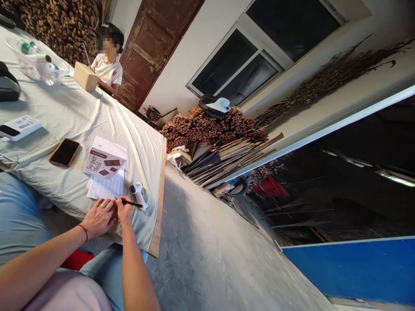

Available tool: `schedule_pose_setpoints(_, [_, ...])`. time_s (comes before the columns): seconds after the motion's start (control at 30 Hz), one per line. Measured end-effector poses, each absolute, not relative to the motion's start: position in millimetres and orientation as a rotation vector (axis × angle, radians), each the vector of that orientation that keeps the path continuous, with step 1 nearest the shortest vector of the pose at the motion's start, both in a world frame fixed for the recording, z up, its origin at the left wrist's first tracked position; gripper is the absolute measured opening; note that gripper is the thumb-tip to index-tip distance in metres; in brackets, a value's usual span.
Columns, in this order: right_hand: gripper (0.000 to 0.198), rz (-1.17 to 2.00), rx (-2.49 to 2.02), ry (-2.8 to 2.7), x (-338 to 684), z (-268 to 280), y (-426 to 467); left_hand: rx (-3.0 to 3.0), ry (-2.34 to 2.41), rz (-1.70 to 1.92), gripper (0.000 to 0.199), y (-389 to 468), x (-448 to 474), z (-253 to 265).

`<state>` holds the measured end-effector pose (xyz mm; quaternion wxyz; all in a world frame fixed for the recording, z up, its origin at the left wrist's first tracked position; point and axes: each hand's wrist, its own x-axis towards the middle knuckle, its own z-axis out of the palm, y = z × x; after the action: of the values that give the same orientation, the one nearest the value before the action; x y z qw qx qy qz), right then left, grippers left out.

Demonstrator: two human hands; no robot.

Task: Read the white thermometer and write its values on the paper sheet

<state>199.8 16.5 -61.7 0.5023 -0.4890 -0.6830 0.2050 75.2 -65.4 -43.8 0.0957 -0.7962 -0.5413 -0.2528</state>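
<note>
My right hand is closed around a black pen at the near edge of a sheet of paper covered in handwriting. Ring on a finger and red cord at the wrist, my left hand lies with its fingers stretched out at the paper's lower edge, close beside the right. A white box marked "Super Meal" stands behind the paper and covers its far part. Just right of the pen lies a white and blue handheld thermometer. The pen's tip is too small to make out.
On the cloth-covered table are a phone, a white power bank, a cardboard box and a clear basin with bottles. A person sits at the far edge. Firewood is stacked by the wall.
</note>
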Motion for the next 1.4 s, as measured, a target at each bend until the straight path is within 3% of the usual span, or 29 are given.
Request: schedule_pose_setpoints(1.4, [0.021,0.460,-1.227,-1.626,198.3,-62.3,15.5,-2.400,-1.632,-0.758,0.036,-64.6,74.9,-44.5])
